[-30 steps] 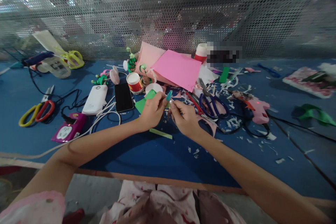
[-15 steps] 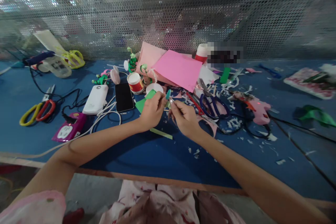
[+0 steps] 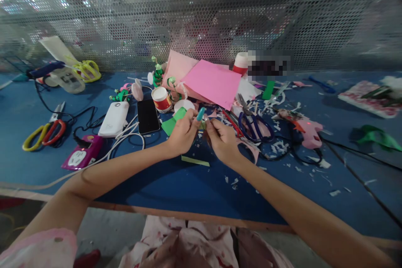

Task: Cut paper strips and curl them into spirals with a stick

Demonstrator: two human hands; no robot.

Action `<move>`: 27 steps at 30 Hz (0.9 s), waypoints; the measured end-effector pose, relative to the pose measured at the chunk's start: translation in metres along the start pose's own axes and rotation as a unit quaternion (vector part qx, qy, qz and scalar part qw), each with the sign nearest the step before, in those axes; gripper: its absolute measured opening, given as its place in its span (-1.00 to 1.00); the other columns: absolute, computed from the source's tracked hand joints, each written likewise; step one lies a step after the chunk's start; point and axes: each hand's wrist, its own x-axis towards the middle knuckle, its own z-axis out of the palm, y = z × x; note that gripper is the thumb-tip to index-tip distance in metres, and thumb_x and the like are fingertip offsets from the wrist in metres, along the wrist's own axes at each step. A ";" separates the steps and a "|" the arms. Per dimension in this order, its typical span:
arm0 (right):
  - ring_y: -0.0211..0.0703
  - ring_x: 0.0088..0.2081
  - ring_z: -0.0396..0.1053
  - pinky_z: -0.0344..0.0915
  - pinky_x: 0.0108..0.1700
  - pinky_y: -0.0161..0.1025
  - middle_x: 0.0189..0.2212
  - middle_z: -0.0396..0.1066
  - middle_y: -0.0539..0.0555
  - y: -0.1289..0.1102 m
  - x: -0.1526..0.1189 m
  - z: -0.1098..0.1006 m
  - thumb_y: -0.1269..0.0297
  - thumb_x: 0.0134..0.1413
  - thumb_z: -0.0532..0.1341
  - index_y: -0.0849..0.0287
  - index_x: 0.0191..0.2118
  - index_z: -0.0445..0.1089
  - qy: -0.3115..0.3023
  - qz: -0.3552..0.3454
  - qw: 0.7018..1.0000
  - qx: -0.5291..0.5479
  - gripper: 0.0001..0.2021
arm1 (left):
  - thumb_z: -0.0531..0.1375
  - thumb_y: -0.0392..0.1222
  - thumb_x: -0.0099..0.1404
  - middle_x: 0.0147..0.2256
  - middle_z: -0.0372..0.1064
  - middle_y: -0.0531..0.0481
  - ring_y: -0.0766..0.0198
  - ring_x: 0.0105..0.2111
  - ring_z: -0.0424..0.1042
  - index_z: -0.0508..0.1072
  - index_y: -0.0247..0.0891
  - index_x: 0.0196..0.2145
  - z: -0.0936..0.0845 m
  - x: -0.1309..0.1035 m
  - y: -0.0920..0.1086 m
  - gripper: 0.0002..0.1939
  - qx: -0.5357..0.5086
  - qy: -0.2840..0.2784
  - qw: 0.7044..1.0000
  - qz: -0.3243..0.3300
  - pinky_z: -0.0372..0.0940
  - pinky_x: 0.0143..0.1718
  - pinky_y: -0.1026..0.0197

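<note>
Fingers of the left hand [image 3: 183, 134] and right hand [image 3: 223, 141] pinch a small pale green piece [image 3: 202, 126] at mid-frame.
It is mostly hidden between the bent thumbs and forefingers; a pale green strip [image 3: 195, 161] shows just below, joined or not I cannot tell. Green paper [image 3: 169, 124] sits beside the left hand, blue-handled scissors [image 3: 266, 130] right of the other, pink paper [image 3: 213, 81] above, a glue gun [image 3: 310, 132] at frame right.

Paper strip [image 3: 195, 161] — pale green; top sheet [image 3: 214, 83] — bright pink; tabletop [image 3: 188, 190] blue.
</note>
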 end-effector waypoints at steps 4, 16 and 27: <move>-0.34 -0.68 0.11 0.02 -0.57 -0.33 -0.75 0.09 -0.09 0.000 0.000 -0.001 0.13 0.17 -0.07 0.14 -0.61 0.04 0.031 -0.002 0.999 -0.008 -0.64 | -0.15 0.00 0.32 -0.70 -0.04 0.20 0.47 -0.71 -0.03 0.13 -0.24 -0.41 -0.001 0.000 -0.005 -0.72 -0.071 -0.048 0.995 -0.049 -0.06 -0.66 0.34; -0.37 -0.71 0.13 0.08 -0.60 -0.35 -0.74 0.18 -0.06 -0.001 -0.004 0.002 0.11 0.16 -0.03 0.18 -0.59 0.19 0.023 0.044 0.996 0.072 -0.63 | -0.04 -0.18 0.27 -0.60 0.09 0.14 0.44 -0.57 0.06 0.13 -0.27 -0.51 -0.002 0.000 -0.003 -0.79 0.067 -0.002 0.998 -0.006 0.02 -0.52 0.34; -0.39 -0.75 0.11 0.07 -0.65 -0.37 -0.80 0.14 -0.08 -0.009 -0.006 0.001 0.08 0.15 -0.03 0.18 -0.66 0.16 0.044 0.084 0.993 0.075 -0.57 | -0.04 -0.20 0.26 -0.63 0.11 0.12 0.45 -0.60 0.09 0.15 -0.29 -0.56 0.001 0.000 -0.008 -0.75 0.111 0.016 0.993 0.022 0.02 -0.55 0.36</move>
